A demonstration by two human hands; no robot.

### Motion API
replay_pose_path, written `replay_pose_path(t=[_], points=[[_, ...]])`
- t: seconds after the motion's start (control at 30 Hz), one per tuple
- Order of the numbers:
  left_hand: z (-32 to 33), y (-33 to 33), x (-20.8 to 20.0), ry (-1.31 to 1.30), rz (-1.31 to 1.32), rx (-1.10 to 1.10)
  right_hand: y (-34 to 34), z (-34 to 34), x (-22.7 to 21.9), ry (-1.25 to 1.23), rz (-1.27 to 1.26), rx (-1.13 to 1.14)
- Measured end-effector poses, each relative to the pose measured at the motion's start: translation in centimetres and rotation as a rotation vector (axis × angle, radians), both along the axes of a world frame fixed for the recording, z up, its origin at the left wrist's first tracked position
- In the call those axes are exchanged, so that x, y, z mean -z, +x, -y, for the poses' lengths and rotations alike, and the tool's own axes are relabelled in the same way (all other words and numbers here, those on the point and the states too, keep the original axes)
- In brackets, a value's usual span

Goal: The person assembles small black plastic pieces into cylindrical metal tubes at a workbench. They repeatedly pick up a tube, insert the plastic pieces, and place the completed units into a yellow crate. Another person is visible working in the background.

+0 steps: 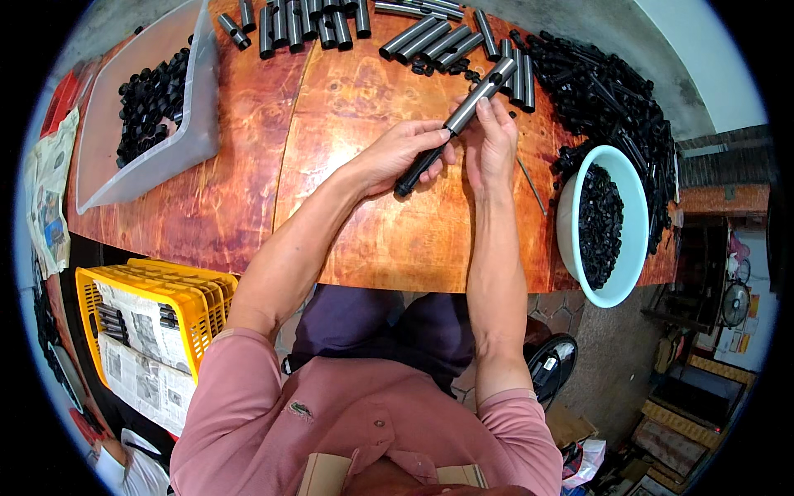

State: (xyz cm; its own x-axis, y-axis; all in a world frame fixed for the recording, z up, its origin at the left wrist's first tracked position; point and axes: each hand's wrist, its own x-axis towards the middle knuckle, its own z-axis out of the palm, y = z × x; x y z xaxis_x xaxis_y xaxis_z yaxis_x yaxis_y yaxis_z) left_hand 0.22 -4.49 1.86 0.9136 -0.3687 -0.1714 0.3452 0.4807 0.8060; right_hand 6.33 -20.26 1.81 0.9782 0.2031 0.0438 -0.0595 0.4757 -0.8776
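Note:
A silver metal tube (473, 109) with a hole near its far end slants across the middle of the table. From its near end a black ribbed rod (412, 177) sticks out in line with it. My left hand (392, 150) is closed around the black rod close to the joint. Fingers of my right hand (491, 153) grip the tube from its right side. How deep the rod sits in the tube cannot be seen. A thin metal rod (530, 186) lies on the table right of my right hand.
Beyond my hands lie several silver tubes (451, 45) and small black pieces. A heap of black parts (608, 95) covers the right side, beside a pale blue bowl (633, 240). At left are a translucent bin (203, 107), wooden table (248, 186) and yellow crate (211, 302).

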Motion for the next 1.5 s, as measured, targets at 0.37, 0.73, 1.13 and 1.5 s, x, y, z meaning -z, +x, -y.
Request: replay_pose_path(t=[0.37, 0.73, 1.13, 1.5], points=[[0.1, -0.1, -0.4, 0.168, 0.019, -0.032, -0.3, -0.5, -0.3, -0.005, 0.005, 0.03], [0.4, -0.3, -1.1, 0.268, 0.034, -0.103, -0.2, -0.4, -0.1, 0.0, 0.029, 0.024], [0.4, -0.1, -0.4, 0.346, 0.065, -0.112, -0.4, -0.6, -0.2, -0.032, 0.026, 0.037], [0.4, 0.2, 0.1, 0.375, 0.054, -0.105, -0.6, -1.1, -0.2, -0.08, 0.019, 0.095]])
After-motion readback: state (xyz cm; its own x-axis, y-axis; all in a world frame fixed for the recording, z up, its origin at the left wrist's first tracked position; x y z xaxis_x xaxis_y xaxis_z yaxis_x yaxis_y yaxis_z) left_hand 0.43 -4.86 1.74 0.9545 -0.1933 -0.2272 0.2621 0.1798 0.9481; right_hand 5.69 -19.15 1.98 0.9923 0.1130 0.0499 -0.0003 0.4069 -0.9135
